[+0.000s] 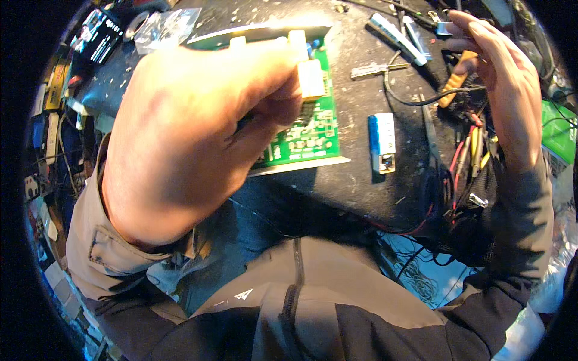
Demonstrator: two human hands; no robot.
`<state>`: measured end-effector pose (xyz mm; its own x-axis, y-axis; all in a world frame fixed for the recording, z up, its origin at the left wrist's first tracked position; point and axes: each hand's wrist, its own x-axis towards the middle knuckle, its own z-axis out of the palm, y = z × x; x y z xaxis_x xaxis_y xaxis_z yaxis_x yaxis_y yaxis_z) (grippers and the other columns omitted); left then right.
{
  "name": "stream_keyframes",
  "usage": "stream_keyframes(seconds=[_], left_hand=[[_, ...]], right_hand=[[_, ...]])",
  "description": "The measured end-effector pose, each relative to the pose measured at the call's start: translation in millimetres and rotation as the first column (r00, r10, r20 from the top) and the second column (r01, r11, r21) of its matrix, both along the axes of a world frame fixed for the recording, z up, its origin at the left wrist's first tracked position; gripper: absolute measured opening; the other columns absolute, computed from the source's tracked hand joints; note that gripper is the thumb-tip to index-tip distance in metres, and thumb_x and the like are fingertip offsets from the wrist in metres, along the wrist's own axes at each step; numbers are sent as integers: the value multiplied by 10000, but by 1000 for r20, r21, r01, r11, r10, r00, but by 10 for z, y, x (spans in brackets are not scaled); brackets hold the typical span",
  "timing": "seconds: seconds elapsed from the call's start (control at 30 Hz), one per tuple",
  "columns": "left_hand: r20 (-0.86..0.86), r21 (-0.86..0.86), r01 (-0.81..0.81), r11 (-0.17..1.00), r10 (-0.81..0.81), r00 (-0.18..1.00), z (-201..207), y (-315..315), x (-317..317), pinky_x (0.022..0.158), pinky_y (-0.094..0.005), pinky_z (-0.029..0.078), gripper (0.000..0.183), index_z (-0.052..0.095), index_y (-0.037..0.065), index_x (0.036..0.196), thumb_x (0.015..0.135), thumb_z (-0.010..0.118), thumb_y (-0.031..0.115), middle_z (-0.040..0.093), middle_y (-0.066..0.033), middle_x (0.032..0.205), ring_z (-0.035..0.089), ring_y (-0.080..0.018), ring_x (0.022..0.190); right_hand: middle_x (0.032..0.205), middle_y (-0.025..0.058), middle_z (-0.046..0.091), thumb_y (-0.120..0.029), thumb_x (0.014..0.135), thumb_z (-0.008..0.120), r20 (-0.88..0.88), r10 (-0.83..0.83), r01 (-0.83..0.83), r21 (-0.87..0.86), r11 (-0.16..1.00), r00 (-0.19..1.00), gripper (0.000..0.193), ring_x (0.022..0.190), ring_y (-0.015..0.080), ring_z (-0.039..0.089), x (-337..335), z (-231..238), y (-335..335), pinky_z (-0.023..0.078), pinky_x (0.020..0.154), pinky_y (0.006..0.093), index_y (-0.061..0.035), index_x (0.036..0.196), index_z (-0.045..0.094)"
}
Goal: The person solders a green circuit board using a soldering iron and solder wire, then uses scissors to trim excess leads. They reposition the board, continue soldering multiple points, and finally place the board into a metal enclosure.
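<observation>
Green circuit board (pixel 310 129), rectangular, with pale metal strips along its top and bottom edges and cream block parts on its upper face, was held up over the near-left part of the dark workbench (pixel 355 180). Left hand (pixel 192 138) gripped it, fingers curled tight around its left side, thumb pressed by a cream block; much of the board was hidden behind that hand. Right hand (pixel 500 84) was raised over the far-right corner of the bench, fingers narrowed, pinching a small silvery part (pixel 444 27); its kind could not be told.

Packages: a clear crinkled plastic bag (pixel 164 27) lay at the far-left corner, beside a black glossy package (pixel 99 37) with pale print. A small blue-and-white box (pixel 382 139), upright rectangle with a yellowish end, lay mid-bench, just right of the board. A bright green packet (pixel 559 133) showed at the right edge.

Bench top was black, scuffed, flecked with pale debris. A small screwdriver (pixel 376 70) lay toward the far edge, 2 white pen-like tools (pixel 402 37) beyond it. A black wire (pixel 421 99) curved near an orange-handled tool (pixel 456 78). Red and yellow leads (pixel 469 150) bunched at the right edge.
</observation>
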<state>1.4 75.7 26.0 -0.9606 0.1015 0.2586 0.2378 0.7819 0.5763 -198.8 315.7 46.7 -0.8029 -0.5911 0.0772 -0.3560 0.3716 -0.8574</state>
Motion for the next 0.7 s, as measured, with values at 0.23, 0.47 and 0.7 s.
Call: stream_keyframes(seconds=[0.23,0.47,0.7], left_hand=[[-33,15,3,1000,-3,999,26,33,-11,600,-335,504,178,576,43,777,770,752,11,628,-132,695,660,-278,635],[-42,30,51,998,-49,998,29,3,-11,588,-401,497,117,562,65,830,785,664,28,614,-141,706,636,-346,658],[-156,51,70,996,-62,986,-66,-46,-20,581,-372,486,119,585,44,775,763,702,24,599,-148,692,629,-337,648]], right_hand=[[1136,183,622,-185,994,553,399,228,-9,-481,877,888,302,1028,273,602,-1241,-58,-223,508,899,363,13,1223,554],[814,40,575,-306,957,600,406,21,225,-547,806,914,233,751,174,555,-2265,165,-991,508,736,345,-105,1074,610],[786,51,600,-260,941,600,258,33,122,-559,820,965,278,663,141,543,-1623,364,-797,489,634,297,-44,1116,616]])
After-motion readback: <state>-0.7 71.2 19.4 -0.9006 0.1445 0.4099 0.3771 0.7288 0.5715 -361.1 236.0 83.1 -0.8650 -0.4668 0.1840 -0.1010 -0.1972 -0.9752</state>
